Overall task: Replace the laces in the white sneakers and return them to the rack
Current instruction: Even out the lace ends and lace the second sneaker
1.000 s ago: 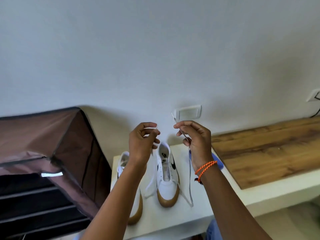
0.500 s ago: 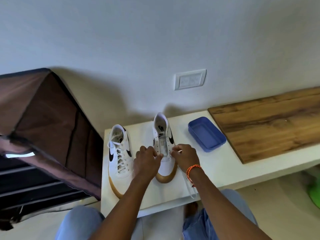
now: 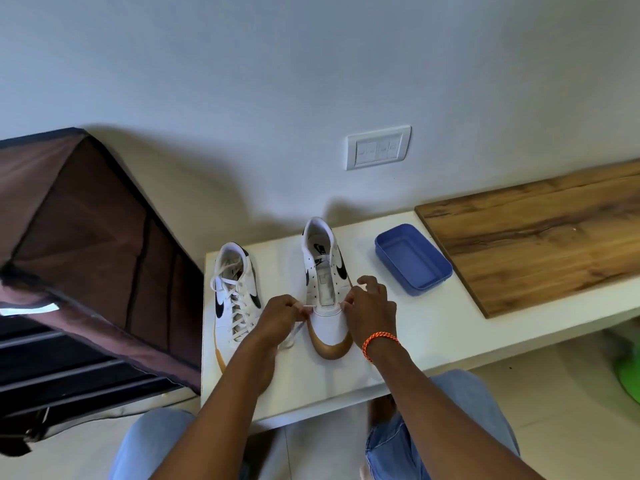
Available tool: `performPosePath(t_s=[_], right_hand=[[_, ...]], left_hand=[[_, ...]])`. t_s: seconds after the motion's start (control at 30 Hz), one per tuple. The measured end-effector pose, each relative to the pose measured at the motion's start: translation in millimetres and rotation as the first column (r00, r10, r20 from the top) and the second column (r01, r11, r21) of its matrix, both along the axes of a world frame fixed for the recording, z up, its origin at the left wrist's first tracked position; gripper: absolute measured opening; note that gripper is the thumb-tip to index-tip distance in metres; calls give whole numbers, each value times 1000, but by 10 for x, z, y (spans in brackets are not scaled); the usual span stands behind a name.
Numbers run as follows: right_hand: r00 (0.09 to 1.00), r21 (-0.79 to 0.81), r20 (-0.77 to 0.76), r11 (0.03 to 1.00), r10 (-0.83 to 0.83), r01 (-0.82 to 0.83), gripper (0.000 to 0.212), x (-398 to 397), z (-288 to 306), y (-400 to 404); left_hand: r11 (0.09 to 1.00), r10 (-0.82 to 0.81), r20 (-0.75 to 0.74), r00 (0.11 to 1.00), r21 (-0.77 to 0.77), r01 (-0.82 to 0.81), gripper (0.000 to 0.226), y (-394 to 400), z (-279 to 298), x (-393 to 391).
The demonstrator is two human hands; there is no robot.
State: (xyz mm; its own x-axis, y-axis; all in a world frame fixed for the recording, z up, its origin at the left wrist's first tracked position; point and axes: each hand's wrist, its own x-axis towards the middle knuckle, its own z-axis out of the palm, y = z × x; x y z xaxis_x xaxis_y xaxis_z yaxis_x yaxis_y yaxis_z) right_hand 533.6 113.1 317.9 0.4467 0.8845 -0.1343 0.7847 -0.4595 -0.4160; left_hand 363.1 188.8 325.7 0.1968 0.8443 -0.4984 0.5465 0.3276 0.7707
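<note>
Unlaced white leather sneaker with gum sole (image 3: 327, 299) lying near table (image 3: 433, 327) front edge, long axis front-to-back, toe toward person. Left hand (image 3: 277, 318) and right hand (image 3: 370, 306) flanking lowest eyelets, each pinching white lace (image 3: 298, 328) end.

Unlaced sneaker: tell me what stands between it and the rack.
The laced sneaker stands on the white table between the unlaced sneaker and the brown rack at left. Both hands are already at its lowest eyelets.
</note>
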Motion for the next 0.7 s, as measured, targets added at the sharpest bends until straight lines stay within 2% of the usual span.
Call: performPosePath(t_s=[0.03,0.07,0.13,0.2,0.27,0.3,0.37,0.47,0.57,0.7], right_hand=[[1000,-26,19,1000,15,-14,24,1,-1,2],[999,-52,31,998,37,-35,24,-8,28,-1],[998,-85,14,995,62,-61,22,-23,110,11],[996,-118,-88,992,31,-41,25,-28,281,59],[972,-106,-231,994,-54,30,19,-20,523,126],[945,-77,-317,995,-84,63,13,-2,663,147],[867,-27,-492,997,-82,79,23,62,911,180],[749,67,-661,991,-45,119,21,88,1414,124],[687,237,-726,948,29,210,25,45,1886,89],[658,366,-742,900,130,235,28,-49,2416,14]], left_hand=[[999,20,31,999,-41,-19,24,-25,34,-1],[999,0,2,1000,-46,1,25,-34,63,-3],[996,-75,-116,990,41,80,31,-31,65,3],[982,-87,-198,976,145,118,37,9,81,24],[955,-124,-194,973,243,170,40,45,215,66],[938,-146,-159,977,291,187,43,51,349,93],[906,-163,-69,984,385,177,46,-26,768,137],[903,-139,109,984,423,81,39,-114,1240,152],[908,-93,304,948,416,-44,30,-235,1725,176],[866,-85,439,895,476,-151,39,-442,2374,180]])
